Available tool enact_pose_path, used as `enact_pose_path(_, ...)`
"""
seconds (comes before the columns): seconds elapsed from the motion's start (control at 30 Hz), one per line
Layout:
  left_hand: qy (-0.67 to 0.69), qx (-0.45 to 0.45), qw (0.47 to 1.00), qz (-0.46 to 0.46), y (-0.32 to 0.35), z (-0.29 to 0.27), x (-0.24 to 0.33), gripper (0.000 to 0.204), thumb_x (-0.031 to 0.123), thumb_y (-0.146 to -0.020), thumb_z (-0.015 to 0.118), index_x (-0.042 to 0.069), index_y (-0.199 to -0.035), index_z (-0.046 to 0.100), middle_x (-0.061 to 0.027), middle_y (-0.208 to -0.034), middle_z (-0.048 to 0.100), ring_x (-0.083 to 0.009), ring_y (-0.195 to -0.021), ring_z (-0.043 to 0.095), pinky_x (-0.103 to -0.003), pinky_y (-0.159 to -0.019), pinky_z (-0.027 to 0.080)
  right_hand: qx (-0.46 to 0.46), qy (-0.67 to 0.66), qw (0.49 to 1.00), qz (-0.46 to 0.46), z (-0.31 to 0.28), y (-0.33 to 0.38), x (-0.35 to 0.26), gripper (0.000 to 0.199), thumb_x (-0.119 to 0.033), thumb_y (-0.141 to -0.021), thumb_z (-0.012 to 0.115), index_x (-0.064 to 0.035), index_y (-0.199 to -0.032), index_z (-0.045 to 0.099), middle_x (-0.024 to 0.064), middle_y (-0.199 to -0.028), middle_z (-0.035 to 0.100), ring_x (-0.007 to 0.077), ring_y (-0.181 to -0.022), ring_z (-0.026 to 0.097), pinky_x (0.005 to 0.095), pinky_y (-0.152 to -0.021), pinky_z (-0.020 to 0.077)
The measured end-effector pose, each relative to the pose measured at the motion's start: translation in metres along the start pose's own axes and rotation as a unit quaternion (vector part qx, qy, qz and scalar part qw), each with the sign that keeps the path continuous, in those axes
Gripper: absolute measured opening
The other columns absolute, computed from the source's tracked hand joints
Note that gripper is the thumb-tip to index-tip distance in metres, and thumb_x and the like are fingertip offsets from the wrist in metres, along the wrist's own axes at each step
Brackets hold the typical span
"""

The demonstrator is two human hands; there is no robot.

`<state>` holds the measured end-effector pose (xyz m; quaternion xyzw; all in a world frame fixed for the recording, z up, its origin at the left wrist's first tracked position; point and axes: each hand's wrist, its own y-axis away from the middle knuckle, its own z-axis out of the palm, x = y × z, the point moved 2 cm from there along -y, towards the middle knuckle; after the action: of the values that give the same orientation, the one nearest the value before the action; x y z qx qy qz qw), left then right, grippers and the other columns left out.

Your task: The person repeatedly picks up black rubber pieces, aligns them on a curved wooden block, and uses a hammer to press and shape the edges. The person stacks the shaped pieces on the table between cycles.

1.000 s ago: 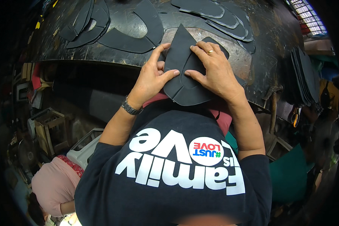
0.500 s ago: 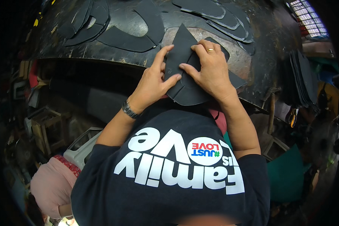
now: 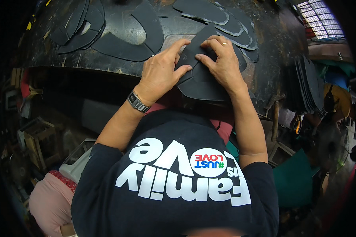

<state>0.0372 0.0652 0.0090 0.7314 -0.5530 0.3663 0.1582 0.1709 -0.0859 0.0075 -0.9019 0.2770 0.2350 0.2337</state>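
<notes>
Left hand [image 3: 160, 73], apart from right: thumb and forefinger spread against black piece [image 3: 205, 83]. Right hand [image 3: 224, 63]: fingers curled on piece; any pinch cannot be told. Piece: table's [image 3: 276, 63] near edge. Curved cutouts [image 3: 152, 25]: table's left. Pale-edged flaps [image 3: 205, 11]: table's far side.

A U-shaped black piece [image 3: 156, 35] blocks space beyond the left hand [image 3: 160, 71], overlapping pieces [image 3: 201, 11] beyond the right hand [image 3: 224, 65]; bare tabletop [image 3: 271, 63] right of the grip leaves passage short of a hammer [image 3: 275, 114].
</notes>
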Motion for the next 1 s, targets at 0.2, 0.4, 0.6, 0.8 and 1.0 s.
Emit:
enact_pose_path(0.2, 0.055, -0.052, 0.997, -0.031, 0.002, -0.006, -0.009, 0.058, 0.018, -0.083, 0.082, 0.019, -0.136, 0.06, -0.0012, -0.079, 0.062, -0.019, -0.069, 0.066, -0.036, -0.066, 0.054, -0.018, 0.029, 0.999, -0.011, 0.002, 0.01, -0.009, 0.057, -0.029, -0.077, 0.088, -0.0087, -0.127, 0.069, 0.0126, -0.134, 0.061, 0.0348, -0.13, 0.053, 0.045, -0.106, 0.0468)
enact_pose_path(0.4, 0.071, -0.006, 0.997, 0.001, 0.008, -0.002, -0.009, 0.059, 0.008, -0.08, 0.082, 0.016, -0.135, 0.064, -0.001, -0.08, 0.056, -0.0131, -0.064, 0.052, -0.028, -0.065, 0.049, 0.012, 0.04, 0.998, -0.046, 0.004, 0.017, -0.006, 0.078, -0.036, -0.072, 0.09, -0.0065, -0.138, 0.061, 0.0166, -0.139, 0.057, 0.0377, -0.135, 0.048, 0.0496, -0.113, 0.0362)
enact_pose_path(0.6, 0.069, -0.026, 0.997, -0.009, 0.007, -0.004, -0.012, 0.052, 0.008, -0.081, 0.082, 0.015, -0.13, 0.067, -0.0008, -0.082, 0.055, -0.0123, -0.062, 0.049, -0.028, -0.063, 0.047, 0.089, 0.068, 0.984, 0.14, 0.002, 0.0, 0.042, 0.088, -0.039, -0.08, 0.084, -0.0066, -0.152, 0.044, 0.0244, -0.151, 0.045, 0.04, -0.143, 0.04, 0.0524, -0.118, 0.0288)
enact_pose_path(0.8, 0.203, -0.05, 0.976, -0.056, 0.017, 0.001, -0.01, 0.039, 0.002, -0.087, 0.077, 0.008, -0.124, 0.069, 0.0036, -0.083, 0.052, -0.0017, -0.064, 0.044, -0.018, -0.061, 0.04, 0.195, 0.024, 0.972, 0.13, -0.016, -0.006, 0.037, 0.073, -0.026, -0.088, 0.075, -0.0058, -0.151, 0.044, 0.0246, -0.151, 0.045, 0.0409, -0.142, 0.041, 0.0525, -0.117, 0.0315)
enact_pose_path(1.0, 0.225, -0.01, 0.974, -0.038, 0.042, 0.016, -0.004, 0.037, 0.002, -0.091, 0.075, 0.002, -0.127, 0.065, 0.0018, -0.079, 0.053, -0.0007, -0.059, 0.051, -0.019, -0.054, 0.041, -0.082, 0.154, 0.985, -0.014, 0.01, 0.028, -0.018, 0.061, -0.033, -0.099, 0.066, -0.0042, -0.149, 0.049, 0.0153, -0.153, 0.05, 0.0356, -0.146, 0.041, 0.0617, -0.119, 0.0265)
